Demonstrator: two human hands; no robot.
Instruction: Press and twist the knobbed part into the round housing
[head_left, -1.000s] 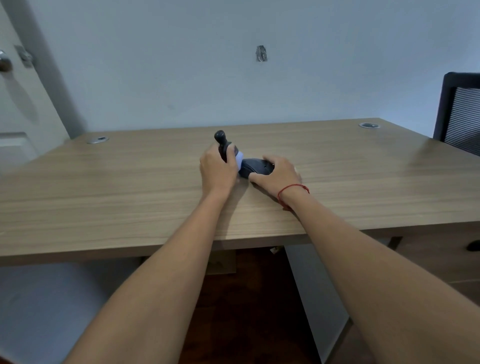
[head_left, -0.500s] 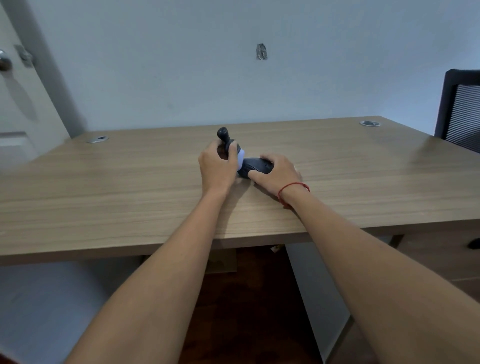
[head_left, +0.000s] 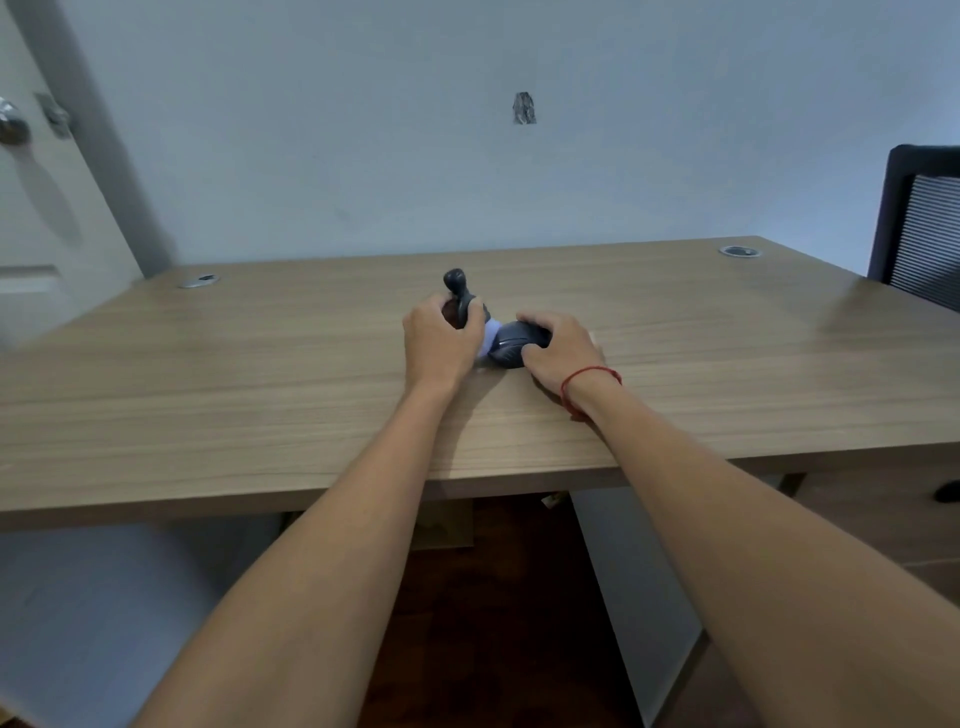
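Little has shifted since the earlier frames: the black stick (head_left: 457, 291) leans slightly further left in the left hand (head_left: 440, 343), whose fingers curl round it. Just right of it, the right hand (head_left: 558, 353) grips a dark rounded object (head_left: 511, 349) resting on the wooden desk (head_left: 260, 374); a pale blue part (head_left: 489, 338) shows between the hands.
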